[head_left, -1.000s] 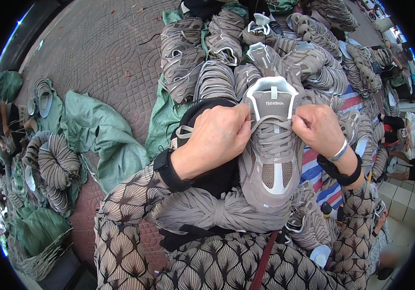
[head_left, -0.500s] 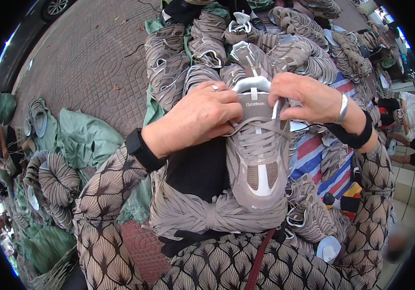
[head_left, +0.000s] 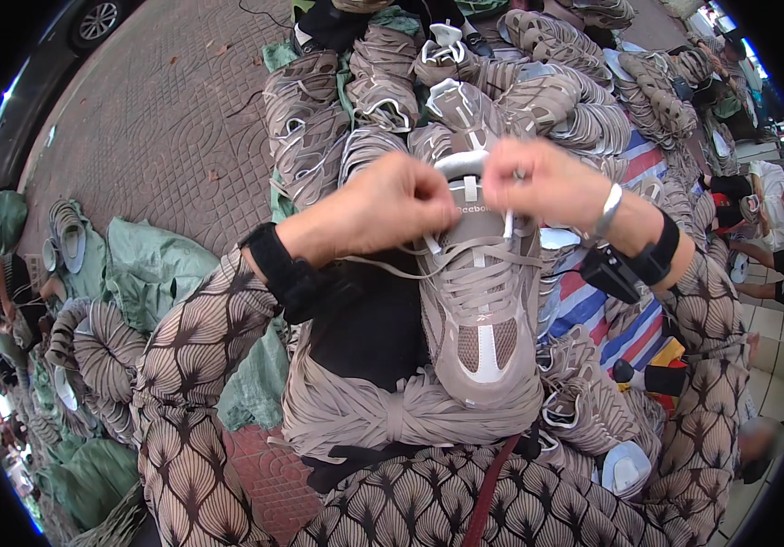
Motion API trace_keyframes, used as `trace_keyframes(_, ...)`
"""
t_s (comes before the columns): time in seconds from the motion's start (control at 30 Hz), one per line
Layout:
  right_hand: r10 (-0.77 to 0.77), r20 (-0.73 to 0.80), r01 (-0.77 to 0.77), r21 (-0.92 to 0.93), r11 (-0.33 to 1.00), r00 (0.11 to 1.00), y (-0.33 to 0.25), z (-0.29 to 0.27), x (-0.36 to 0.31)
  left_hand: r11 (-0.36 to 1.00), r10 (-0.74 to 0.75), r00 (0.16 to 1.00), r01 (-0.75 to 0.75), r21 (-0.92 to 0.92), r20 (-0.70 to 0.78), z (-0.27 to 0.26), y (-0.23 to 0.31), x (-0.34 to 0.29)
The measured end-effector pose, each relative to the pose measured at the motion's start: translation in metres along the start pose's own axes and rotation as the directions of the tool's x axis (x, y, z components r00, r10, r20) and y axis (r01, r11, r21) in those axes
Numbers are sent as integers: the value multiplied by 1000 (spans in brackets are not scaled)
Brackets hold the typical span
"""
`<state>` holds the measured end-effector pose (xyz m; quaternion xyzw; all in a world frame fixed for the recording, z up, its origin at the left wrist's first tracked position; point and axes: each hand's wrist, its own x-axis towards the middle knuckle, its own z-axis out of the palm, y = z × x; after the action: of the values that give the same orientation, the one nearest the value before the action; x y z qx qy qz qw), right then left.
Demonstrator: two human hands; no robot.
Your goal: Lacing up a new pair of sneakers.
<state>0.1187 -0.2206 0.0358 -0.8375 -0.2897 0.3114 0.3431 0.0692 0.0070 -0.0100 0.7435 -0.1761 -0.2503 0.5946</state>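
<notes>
Head view: the left hand [head_left: 383,205] and right hand [head_left: 538,182] pinch the laces at the collar of a taupe sneaker upper [head_left: 478,301] over the lap; fingertips hide the knot. Stacked uppers [head_left: 346,109] cover a striped sheet [head_left: 592,310] on brick paving [head_left: 155,118].

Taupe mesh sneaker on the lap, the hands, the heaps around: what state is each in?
Taupe mesh sneaker: toe toward the person, laced, lace ends loose.
Left hand: grip pinched on a lace.
Right hand: pinched on a lace.
Bundle of taupe laces: tied, on lap.
Sneaker uppers: heaped in stacks.
</notes>
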Motion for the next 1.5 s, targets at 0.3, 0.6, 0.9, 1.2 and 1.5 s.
trace_keyframes(0.3,127,-267,109,718,688,955,-20,-42,65,884,257,812,-417,-212,-525,-55,32,79)
trace_keyframes(0.6,-87,-482,381,556,739,872,2,-71,111,839,57,918,-257,-480,-393,-45,27,115)
trace_keyframes(0.9,151,-530,402,772,492,835,-7,-83,74,654,0,954,-226,-722,-299,-34,21,98)
trace_keyframes(1.2,63,-540,336,607,720,839,15,-72,-63,698,-451,806,50,-714,-384,-65,-25,-79)
trace_keyframes(1.5,40,52,-63,578,814,998,-9,4,-56,992,-69,968,40,-123,-243,2,33,-30)
